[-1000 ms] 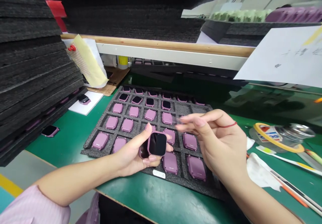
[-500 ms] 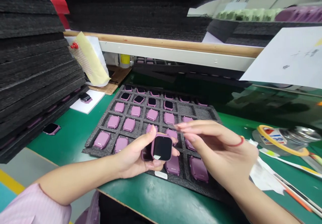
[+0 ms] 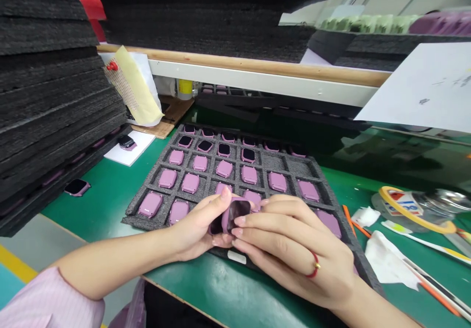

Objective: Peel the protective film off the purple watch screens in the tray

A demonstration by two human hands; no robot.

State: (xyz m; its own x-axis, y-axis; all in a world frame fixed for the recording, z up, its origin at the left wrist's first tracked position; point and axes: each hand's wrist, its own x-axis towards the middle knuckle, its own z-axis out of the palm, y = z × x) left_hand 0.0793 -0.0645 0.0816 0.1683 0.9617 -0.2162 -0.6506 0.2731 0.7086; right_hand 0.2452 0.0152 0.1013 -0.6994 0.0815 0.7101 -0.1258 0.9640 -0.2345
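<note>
My left hand (image 3: pixel 195 226) is closed around a purple smartwatch body (image 3: pixel 228 216), thumb on its upper edge. Its dark screen is tilted towards the right. Part of a second dark-screened watch (image 3: pixel 216 226) shows beside it in the same hand. My right hand (image 3: pixel 298 247), with a red ring, has its fingertips pressed on the screen and right side of the held watch. Both hands are over the front of a black foam tray (image 3: pixel 274 162) with several purple watch bodies in its pockets. Some lie screen up at the back, others back side up. My right hand covers part of the tray.
Tall stacks of black foam trays (image 3: pixel 44 82) stand at the left. A watch (image 3: pixel 77 187) lies on the green table, another (image 3: pixel 127 142) on a white pad. At the right are a glass jar (image 3: pixel 415 205), yellow tape ring, tissue (image 3: pixel 390 259) and thin tools. A shelf edge (image 3: pixel 257 71) runs above.
My right hand has moved left and down from above the tray onto the held watch. The watch has turned, its screen now facing more to the right. My left hand stays nearly in place.
</note>
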